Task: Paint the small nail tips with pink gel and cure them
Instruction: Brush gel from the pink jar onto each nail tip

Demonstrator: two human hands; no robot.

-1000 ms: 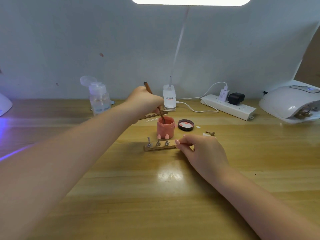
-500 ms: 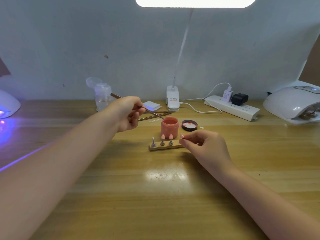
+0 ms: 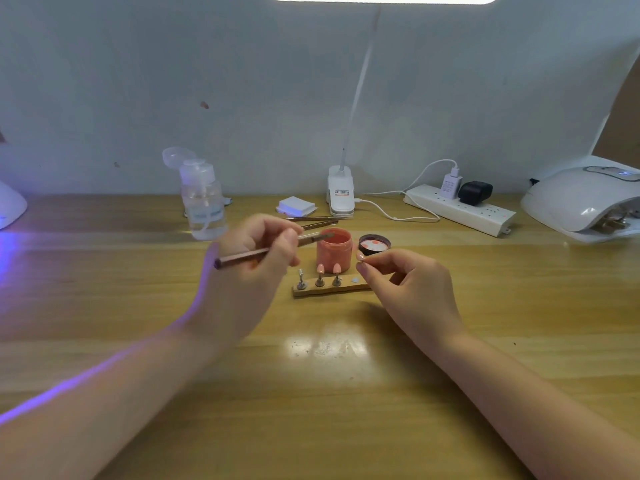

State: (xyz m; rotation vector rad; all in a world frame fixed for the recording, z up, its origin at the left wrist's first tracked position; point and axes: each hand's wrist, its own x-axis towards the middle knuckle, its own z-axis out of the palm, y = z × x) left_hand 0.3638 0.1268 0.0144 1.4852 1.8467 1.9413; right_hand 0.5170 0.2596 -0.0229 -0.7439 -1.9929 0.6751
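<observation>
My left hand [image 3: 256,261] grips a brown brush [image 3: 239,257], and the brush's tip reaches the rim of the open pink gel jar [image 3: 334,249]. In front of the jar lies a wooden holder strip [image 3: 329,289] with three metal stands; two carry pink nail tips [image 3: 328,268] and the left stand [image 3: 300,280] is bare. My right hand [image 3: 405,282] hovers over the strip's right end, thumb and forefinger pinching a small pink nail tip [image 3: 360,257]; what holds the tip is hidden. A pale spot on the strip [image 3: 355,280] lies uncovered.
The jar's lid [image 3: 374,244] lies right of the jar. Behind are spare brushes [image 3: 318,221], a white pad stack [image 3: 296,206], a clear pump bottle [image 3: 202,199], a clip lamp base [image 3: 341,195] and a power strip [image 3: 457,209]. White curing lamps stand far right [image 3: 581,202] and far left [image 3: 10,206], the left glowing purple.
My left hand pulled the brush out of the jar, swung it level and drew nearer. My right hand rose off the strip's end with the pinched tip.
</observation>
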